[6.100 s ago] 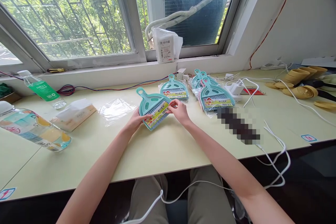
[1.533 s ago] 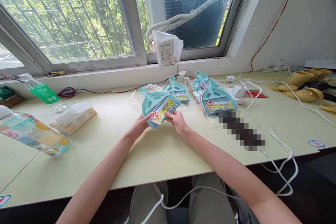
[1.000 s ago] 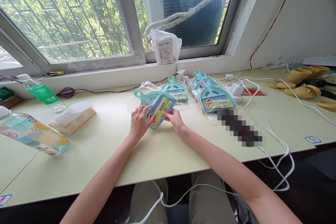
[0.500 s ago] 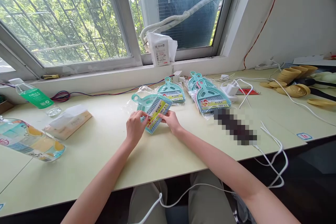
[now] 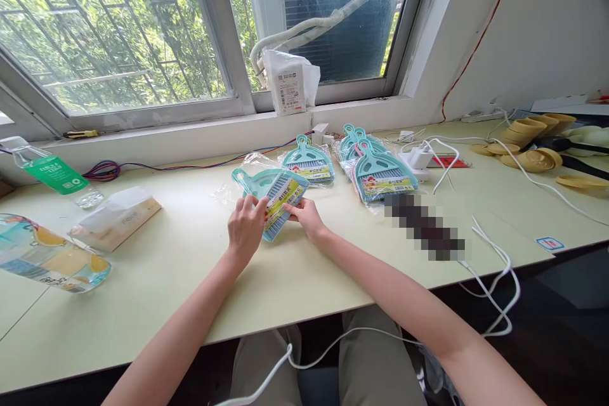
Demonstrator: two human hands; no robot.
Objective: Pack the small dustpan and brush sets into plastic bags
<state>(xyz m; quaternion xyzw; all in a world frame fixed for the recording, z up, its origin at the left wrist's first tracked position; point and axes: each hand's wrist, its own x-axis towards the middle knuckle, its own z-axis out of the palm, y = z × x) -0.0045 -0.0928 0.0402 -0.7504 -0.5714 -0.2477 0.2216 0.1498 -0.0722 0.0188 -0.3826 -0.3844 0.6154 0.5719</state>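
Observation:
A teal dustpan and brush set (image 5: 285,196) with a yellow label, partly in clear plastic, is tilted just above the table between my two hands. My left hand (image 5: 246,223) pinches its left edge, fingers curled. On the lower right side, my right hand (image 5: 307,219) grips it with the thumb on the label. Loose clear film sticks out behind its handle at the left. Another bagged dustpan set (image 5: 308,162) lies just behind it. To the right is a pile of several bagged sets (image 5: 385,171).
At the left are a large bottle with an orange-slice print (image 5: 52,254), a green-labelled bottle (image 5: 54,171) and a tissue pack (image 5: 117,219). White cables (image 5: 499,266) loop at right beside a blurred dark object (image 5: 423,225). Tan rolls (image 5: 537,165) lie farther right. A white package (image 5: 290,85) stands on the windowsill.
The view has shifted slightly. Both hands keep their hold on the dustpan and brush set, and the left hand's fingers have curled a little more at its edge.

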